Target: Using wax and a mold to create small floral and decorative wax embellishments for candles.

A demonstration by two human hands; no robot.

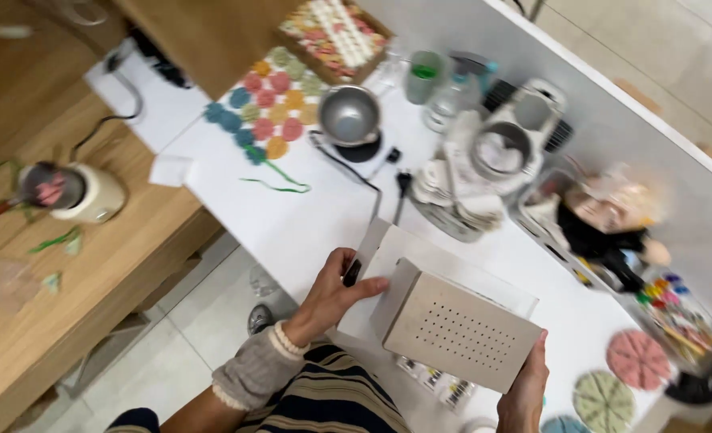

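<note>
You hold a metal box (452,333) with a perforated face at the near right of the white table (308,216), tilted, its punched panel facing up towards you. It reads as rigid sheet steel — stiff, smooth, likely slippery on bare skin, and probably light if hollow (its contents are not visible). Corners and folded edges look sharp, so the flat end faces seem the safer purchase.

Your left hand (332,293) lies on the box's left end, thumb and fingers spread across it, with a small dark object (352,273) pinched or resting under the thumb — I cannot tell which. Your right hand (526,389) is clamped on the near right corner from below, fingers curled up the edge. Both wrists are bent inward, elbows close to your striped top (332,397). A white sheet (388,252) lies beneath the box.
</note>
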